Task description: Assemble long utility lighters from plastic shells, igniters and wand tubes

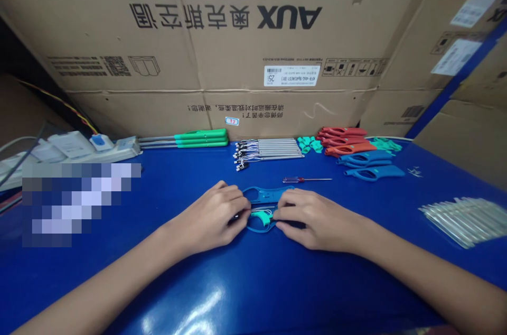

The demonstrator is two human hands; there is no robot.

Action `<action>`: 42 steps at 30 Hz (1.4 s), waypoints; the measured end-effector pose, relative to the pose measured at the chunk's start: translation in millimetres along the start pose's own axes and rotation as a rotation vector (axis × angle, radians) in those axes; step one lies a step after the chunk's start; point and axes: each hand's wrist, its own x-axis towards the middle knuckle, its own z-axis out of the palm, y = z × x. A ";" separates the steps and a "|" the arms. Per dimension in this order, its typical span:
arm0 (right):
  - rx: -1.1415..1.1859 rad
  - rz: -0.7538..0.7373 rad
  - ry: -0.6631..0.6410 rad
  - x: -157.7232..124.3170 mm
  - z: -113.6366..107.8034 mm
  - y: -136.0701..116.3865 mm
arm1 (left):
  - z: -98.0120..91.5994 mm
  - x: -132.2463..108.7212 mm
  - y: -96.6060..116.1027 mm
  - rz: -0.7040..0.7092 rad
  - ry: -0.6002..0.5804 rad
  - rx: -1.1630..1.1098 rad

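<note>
Two halves of a blue lighter handle shell lie on the blue table, one behind the other. The rear half [266, 196] shows its inside between my hands. In the front half [259, 228] sits a green trigger [263, 217], with thin white wires running just behind it. My left hand [222, 213] is closed, thumb and fingers pinching the left end of the front half near a small metal tip. My right hand [307, 216] is closed on the right part of the same half, beside a dark piece at the trigger. Its palm hides the shell's right end.
Behind my hands lie a screwdriver [307, 180], metal tubes with wires [279, 148], green triggers [310, 144], red shells [344, 134] and blue shells [374, 172]. Green-handled lighters [202, 138] and a power strip [122, 149] are left; bagged clear tubes [465, 219] right. A cardboard box [229, 60] stands behind.
</note>
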 end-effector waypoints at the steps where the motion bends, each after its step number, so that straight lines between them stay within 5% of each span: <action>1: 0.001 0.001 -0.001 -0.3 -0.1 -0.1 | -0.3 -0.4 -0.1 -0.001 -0.008 -0.010; 16: 0.094 0.005 0.085 1.4 -3.0 0.7 | -26.5 -11.8 -5.6 -0.022 -0.143 -0.098; 42: 0.021 0.138 -0.050 0.6 -10.0 5.6 | -19.6 -9.0 -19.2 0.009 -0.171 -0.121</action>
